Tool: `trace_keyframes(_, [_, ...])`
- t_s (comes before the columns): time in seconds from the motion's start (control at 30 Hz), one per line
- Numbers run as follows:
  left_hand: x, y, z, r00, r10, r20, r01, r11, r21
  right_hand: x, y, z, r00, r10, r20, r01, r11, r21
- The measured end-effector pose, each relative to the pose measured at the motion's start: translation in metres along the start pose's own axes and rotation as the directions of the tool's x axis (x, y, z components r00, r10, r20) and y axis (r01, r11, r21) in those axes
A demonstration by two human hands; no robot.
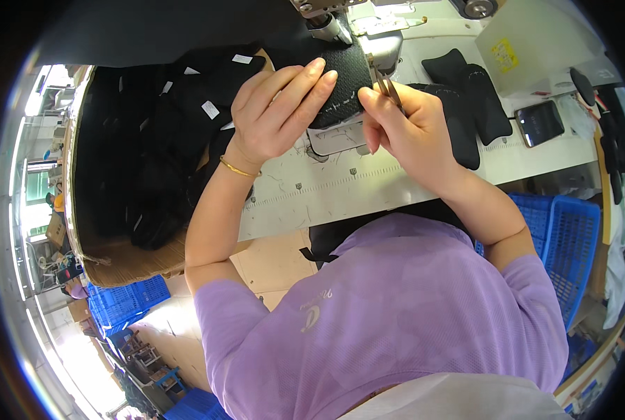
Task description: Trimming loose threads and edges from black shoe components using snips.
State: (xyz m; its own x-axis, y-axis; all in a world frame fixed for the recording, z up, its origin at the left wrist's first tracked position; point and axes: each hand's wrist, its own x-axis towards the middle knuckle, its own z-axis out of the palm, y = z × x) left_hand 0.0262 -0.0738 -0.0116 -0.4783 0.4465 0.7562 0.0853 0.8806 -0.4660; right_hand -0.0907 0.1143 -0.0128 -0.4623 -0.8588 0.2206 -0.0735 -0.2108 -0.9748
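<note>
A black textured fabric piece point(349, 78) with a pale stitched line along its near end lies beneath the sewing machine head point(330, 28). My left hand point(279, 105) rests at the left edge of this piece, its fingers stretched out and fingertips on the fabric; the thumb is mostly hidden. At the right edge, my right hand point(410, 129) is closed on slim metal tweezers point(391, 89), whose prongs point up towards the needle area. The right thumb tip touches or nearly touches the fabric piece.
Several finished-looking black pieces point(466, 91) lie to the right, near a dark phone point(540, 124). A cardboard box point(127, 266) of black fabric with white labels stands left. Loose threads dot the white machine table point(312, 199). Blue crates point(571, 245) stand lower right.
</note>
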Motion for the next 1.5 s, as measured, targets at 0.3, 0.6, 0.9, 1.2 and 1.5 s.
trace_keyframes(0.3, [-0.007,-0.009,0.017,1.000,-0.027,-0.005,0.027,0.997,0.068,0.019,0.005,0.001,0.998,0.046,-0.044,-0.043,0.997,0.067])
trace_keyframes(0.6, [-0.007,-0.006,0.027,0.994,-0.110,-0.018,0.111,0.982,0.155,0.025,0.008,0.006,0.997,-0.006,-0.081,0.014,0.995,0.100])
trace_keyframes(0.9, [0.033,0.029,-0.003,0.984,-0.148,0.096,0.125,0.969,0.215,0.024,0.004,0.002,0.996,0.034,-0.086,-0.012,0.971,0.238])
trace_keyframes(1.2, [0.050,0.053,-0.004,0.906,-0.343,0.248,0.196,0.860,0.471,0.026,0.007,0.006,0.993,0.044,-0.114,-0.013,0.965,0.264])
trace_keyframes(1.5, [0.051,0.070,-0.021,0.971,-0.186,0.149,0.162,0.973,0.162,0.022,0.003,-0.004,0.990,0.068,-0.124,-0.035,0.967,0.252])
